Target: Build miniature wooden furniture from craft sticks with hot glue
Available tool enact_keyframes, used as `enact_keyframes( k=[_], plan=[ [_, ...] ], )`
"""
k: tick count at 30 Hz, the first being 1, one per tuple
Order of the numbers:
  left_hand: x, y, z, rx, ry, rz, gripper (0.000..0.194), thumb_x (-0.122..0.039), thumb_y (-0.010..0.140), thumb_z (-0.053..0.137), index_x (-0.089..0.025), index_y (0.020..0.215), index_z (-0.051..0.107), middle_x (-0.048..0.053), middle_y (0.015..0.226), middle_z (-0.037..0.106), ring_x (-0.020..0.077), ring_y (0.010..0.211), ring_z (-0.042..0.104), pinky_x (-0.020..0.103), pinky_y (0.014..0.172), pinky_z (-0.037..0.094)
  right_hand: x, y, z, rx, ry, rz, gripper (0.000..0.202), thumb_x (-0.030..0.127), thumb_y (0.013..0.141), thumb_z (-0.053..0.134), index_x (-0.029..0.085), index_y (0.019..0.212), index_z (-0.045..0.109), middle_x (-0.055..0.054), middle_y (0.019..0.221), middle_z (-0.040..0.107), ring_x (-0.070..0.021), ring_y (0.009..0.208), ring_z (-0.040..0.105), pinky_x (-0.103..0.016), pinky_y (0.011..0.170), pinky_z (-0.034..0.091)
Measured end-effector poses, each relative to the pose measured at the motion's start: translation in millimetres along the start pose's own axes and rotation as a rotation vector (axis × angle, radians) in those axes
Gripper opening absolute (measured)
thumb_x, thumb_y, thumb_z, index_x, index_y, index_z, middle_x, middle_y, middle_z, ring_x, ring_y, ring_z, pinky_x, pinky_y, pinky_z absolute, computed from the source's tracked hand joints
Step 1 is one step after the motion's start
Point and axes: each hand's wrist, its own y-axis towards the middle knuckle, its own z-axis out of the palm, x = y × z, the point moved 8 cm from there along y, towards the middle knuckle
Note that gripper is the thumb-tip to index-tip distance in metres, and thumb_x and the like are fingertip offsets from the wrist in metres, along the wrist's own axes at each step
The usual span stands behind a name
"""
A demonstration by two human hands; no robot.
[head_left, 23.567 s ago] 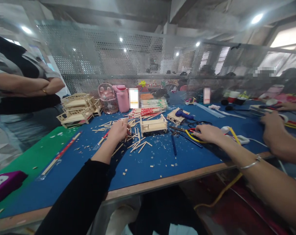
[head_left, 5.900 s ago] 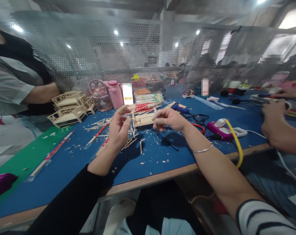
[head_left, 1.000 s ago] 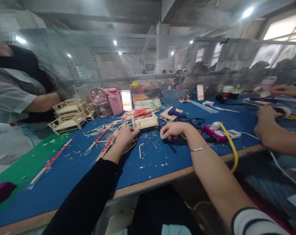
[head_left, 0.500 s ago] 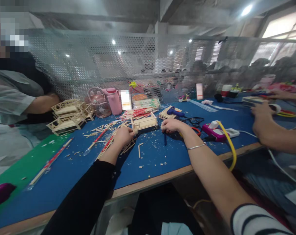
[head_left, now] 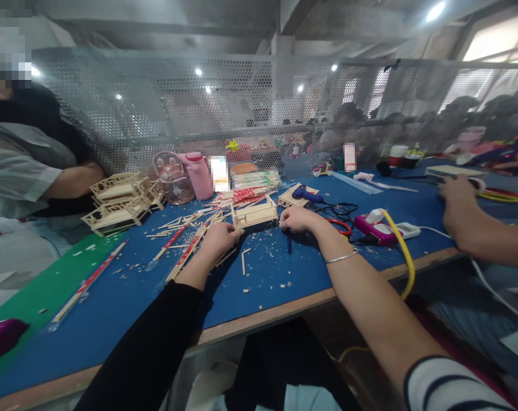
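Observation:
Just left of the table's middle lies a small model of pale wooden sticks (head_left: 257, 214), with a flat base and a railing. My left hand (head_left: 218, 241) is closed, thumb and fingers pinched at its near left corner. My right hand (head_left: 299, 219) is also closed, its fingertips close by the model's right end; whatever they pinch is too small to make out. Behind my right hand, a blue glue gun (head_left: 308, 194) rests by a second wooden piece (head_left: 288, 198). Loose wooden sticks (head_left: 186, 254) lie around my left hand.
Finished-looking stick models (head_left: 117, 208) stand at the left, beside a person. A pink bottle (head_left: 199, 176) stands at the back. To the right are a purple power strip (head_left: 376, 231) with a yellow cable (head_left: 404, 251) and a co-worker's hand (head_left: 460, 197). Wood scraps litter the blue tabletop (head_left: 267, 308).
My left hand and the stick model have shifted slightly right, and my right hand slightly left, closing the gap. At the far right, a co-worker's hand with a glue gun has come into view.

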Motion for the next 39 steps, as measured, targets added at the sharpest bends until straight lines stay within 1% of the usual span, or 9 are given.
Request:
enact_keyframes(
  k=[6,10,14,16,18,23,34,37,39],
  plan=[
    [9,4,-2.8,0.048,-0.002,0.009,0.032,-0.045,0.066,0.062,-0.02,0.084,0.071,0.007,0.078,0.068,0.0217,0.074,0.06,0.027,0.063,0.038,25,-5,0,-0.016,0.268,-0.255,0.006,0.02,0.073,0.062,0.014,0.072,0.064,0.001,0.059,0.062,-0.0084,0.053,0.055,-0.018,0.052,0.043],
    [21,7,-9.1,0.009,-0.038,-0.073,0.033,-0.026,0.063,0.059,-0.017,0.094,0.065,0.008,0.085,0.067,0.0216,0.077,0.06,0.027,0.064,0.041,44,-3,11,-0.031,0.655,-0.258,0.004,0.014,0.077,0.06,0.014,0.079,0.062,0.001,0.062,0.064,-0.0083,0.055,0.059,-0.02,0.057,0.049],
    [24,4,-31.0,-0.242,-0.19,-0.114,0.04,-0.018,0.064,0.053,-0.014,0.104,0.057,0.007,0.088,0.066,0.0187,0.074,0.059,0.028,0.066,0.044,57,2,33,-0.052,0.804,-0.163,0.01,0.017,0.08,0.059,0.013,0.088,0.064,0.002,0.053,0.061,-0.0081,0.044,0.056,-0.017,0.042,0.043],
    [14,-2,-44.6,-0.406,-0.243,-0.013,0.041,-0.013,0.065,0.049,-0.013,0.105,0.058,0.008,0.097,0.065,0.0186,0.081,0.059,0.029,0.074,0.046,60,3,42,-0.067,0.804,-0.116,0.015,0.023,0.081,0.06,0.013,0.091,0.066,0.004,0.047,0.057,-0.0077,0.038,0.051,-0.016,0.035,0.038],
    [-2,-6,-48.9,-0.462,-0.293,0.134,0.046,-0.01,0.066,0.045,-0.014,0.11,0.058,0.007,0.106,0.065,0.019,0.091,0.06,0.031,0.083,0.046,62,3,47,-0.083,0.789,-0.09,0.017,0.025,0.081,0.06,0.014,0.091,0.067,0.005,0.043,0.053,-0.0068,0.034,0.048,-0.016,0.032,0.034],
    [-34,-11,-33.4,-0.316,-0.323,0.371,0.069,-0.003,0.067,0.041,-0.016,0.135,0.041,0.006,0.116,0.065,0.0192,0.11,0.057,0.034,0.097,0.042,62,3,50,-0.111,0.77,-0.051,0.015,0.023,0.083,0.057,0.014,0.09,0.068,0.007,0.041,0.05,-0.0053,0.031,0.044,-0.015,0.031,0.029],
    [-39,-9,-24.5,-0.194,-0.278,0.332,0.07,-0.004,0.068,0.042,-0.017,0.137,0.04,0.005,0.118,0.064,0.0199,0.115,0.054,0.033,0.1,0.039,57,13,48,-0.19,0.771,-0.111,0.016,0.026,0.08,0.059,0.015,0.083,0.069,0.006,0.042,0.051,-0.0052,0.033,0.042,-0.016,0.036,0.032],
    [-40,-11,-28.0,-0.226,-0.261,0.349,0.066,-0.005,0.068,0.044,-0.018,0.133,0.045,0.006,0.122,0.061,0.0205,0.117,0.052,0.034,0.101,0.037,57,11,48,-0.162,0.769,-0.093,0.017,0.027,0.08,0.059,0.015,0.085,0.069,0.006,0.042,0.05,-0.005,0.033,0.042,-0.016,0.036,0.03],
    [-42,-16,-38.0,-0.346,-0.256,0.36,0.057,-0.007,0.069,0.047,-0.017,0.125,0.052,0.008,0.123,0.059,0.0222,0.118,0.049,0.036,0.103,0.035,56,7,45,-0.147,0.792,-0.08,0.019,0.029,0.077,0.063,0.014,0.086,0.069,0.007,0.04,0.048,-0.005,0.033,0.039,-0.017,0.035,0.029]
  ],
)
